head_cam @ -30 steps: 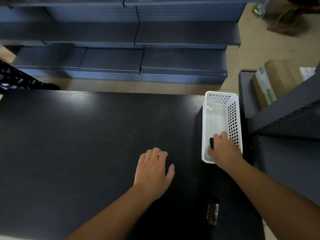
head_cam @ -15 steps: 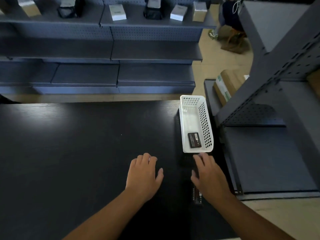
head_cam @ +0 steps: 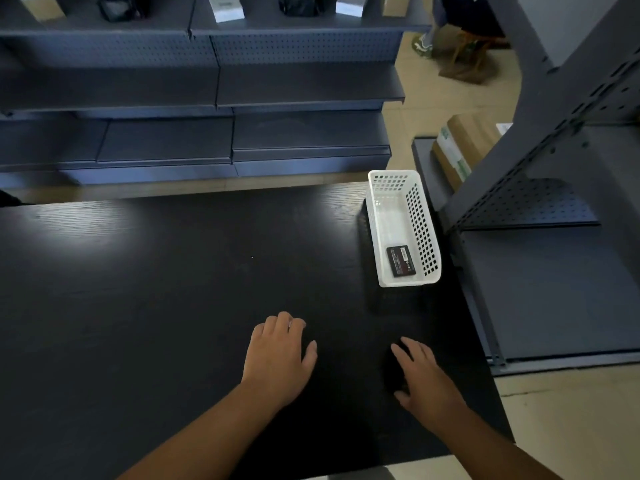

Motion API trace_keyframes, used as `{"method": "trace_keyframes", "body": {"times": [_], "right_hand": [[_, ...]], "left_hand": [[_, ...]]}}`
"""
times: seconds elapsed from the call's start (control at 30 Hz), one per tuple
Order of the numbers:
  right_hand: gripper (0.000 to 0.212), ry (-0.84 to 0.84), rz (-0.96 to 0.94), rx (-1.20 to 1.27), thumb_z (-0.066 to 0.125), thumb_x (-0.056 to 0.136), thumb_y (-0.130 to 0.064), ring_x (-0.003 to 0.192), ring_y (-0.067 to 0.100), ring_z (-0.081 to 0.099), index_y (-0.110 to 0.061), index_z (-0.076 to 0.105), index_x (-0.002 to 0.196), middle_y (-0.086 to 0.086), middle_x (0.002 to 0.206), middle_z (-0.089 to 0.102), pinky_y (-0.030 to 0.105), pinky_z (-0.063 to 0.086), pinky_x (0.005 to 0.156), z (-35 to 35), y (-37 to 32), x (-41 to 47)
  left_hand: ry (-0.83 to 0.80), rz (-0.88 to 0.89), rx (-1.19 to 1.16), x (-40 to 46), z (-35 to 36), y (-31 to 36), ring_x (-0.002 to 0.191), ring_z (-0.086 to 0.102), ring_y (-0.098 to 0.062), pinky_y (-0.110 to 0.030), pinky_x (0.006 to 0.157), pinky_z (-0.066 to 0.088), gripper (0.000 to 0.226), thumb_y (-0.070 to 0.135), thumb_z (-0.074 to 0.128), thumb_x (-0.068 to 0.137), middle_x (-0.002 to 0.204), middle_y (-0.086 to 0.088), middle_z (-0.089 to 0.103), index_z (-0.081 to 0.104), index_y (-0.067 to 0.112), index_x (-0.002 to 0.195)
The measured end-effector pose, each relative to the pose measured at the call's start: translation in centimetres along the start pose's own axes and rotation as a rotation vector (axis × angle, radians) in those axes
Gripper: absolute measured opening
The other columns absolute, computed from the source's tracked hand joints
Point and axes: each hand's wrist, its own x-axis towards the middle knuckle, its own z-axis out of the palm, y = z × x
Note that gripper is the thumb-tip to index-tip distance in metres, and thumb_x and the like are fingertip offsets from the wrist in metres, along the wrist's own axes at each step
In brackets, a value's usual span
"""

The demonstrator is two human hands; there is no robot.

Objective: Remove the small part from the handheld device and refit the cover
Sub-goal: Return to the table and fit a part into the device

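Note:
The small part, a flat black battery point(head_cam: 400, 261) with a red and white label, lies in the near end of the white basket point(head_cam: 421, 230). My right hand point(head_cam: 424, 379) rests palm down near the table's right edge. A dark handheld device point(head_cam: 393, 372) sits between its thumb and fingers, mostly hidden and hard to make out against the black table point(head_cam: 156, 306). I cannot pick out the cover. My left hand point(head_cam: 278, 358) lies palm down on the table to the left, fingers slightly curled and holding nothing.
The basket stands at the table's right edge. Grey metal shelving point(head_cam: 540, 237) rises close on the right, with a cardboard box point(head_cam: 460, 143) behind it. More shelving point(head_cam: 207, 98) with small boxes runs across the back, beyond a strip of floor.
My right hand has left the basket, with the battery left lying inside, and come back onto the device. The view has risen and swung right. My left hand has hardly moved.

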Motion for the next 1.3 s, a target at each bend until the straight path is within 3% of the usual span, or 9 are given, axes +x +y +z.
{"method": "trace_keyframes", "body": {"times": [0.27, 0.57, 0.83, 1.3], "right_hand": [[0.078, 0.016, -0.062, -0.056, 0.07, 0.094, -0.021, 0.154, 0.018, 0.017, -0.022, 0.028, 0.16, -0.003, 0.167, 0.018, 0.026, 0.041, 0.114, 0.0, 0.5, 0.1], [0.056, 0.029, -0.062, -0.183, 0.07, 0.093, -0.031, 0.134, 0.019, 0.039, -0.02, 0.048, 0.144, -0.001, 0.152, 0.034, 0.027, 0.051, 0.099, -2.0, -1.7, -0.7], [0.052, 0.135, -0.228, -0.294, 0.066, 0.089, -0.038, 0.127, 0.018, 0.042, -0.021, 0.053, 0.136, -0.001, 0.141, 0.04, 0.031, 0.051, 0.097, -6.6, -10.1, -2.7], [0.055, 0.153, -0.641, -0.406, 0.065, 0.095, -0.043, 0.126, 0.017, 0.044, -0.018, 0.052, 0.142, 0.0, 0.14, 0.041, 0.033, 0.051, 0.102, -8.9, -25.3, -8.0]], "left_hand": [[0.01, -0.011, -0.027, -0.4, 0.0, -1.7, 0.119, 0.054, -0.013, -0.033, 0.105, 0.045, 0.049, 0.057, 0.042, 0.1, 0.131, 0.005, 0.057, 0.053, 0.028, 0.138], [0.022, -0.049, 0.004, -2.4, -0.9, -3.3, 0.121, 0.052, -0.015, -0.034, 0.106, 0.043, 0.049, 0.055, 0.039, 0.102, 0.134, 0.004, 0.055, 0.052, 0.027, 0.139], [0.104, -0.067, 0.007, -5.8, -3.0, -6.2, 0.126, 0.051, -0.019, -0.036, 0.11, 0.043, 0.052, 0.054, 0.038, 0.104, 0.139, 0.0, 0.054, 0.05, 0.023, 0.143], [0.191, -0.217, -0.106, -20.3, -4.4, -12.8, 0.126, 0.054, -0.016, -0.038, 0.111, 0.044, 0.053, 0.061, 0.044, 0.1, 0.139, 0.004, 0.057, 0.049, 0.031, 0.144]]}}
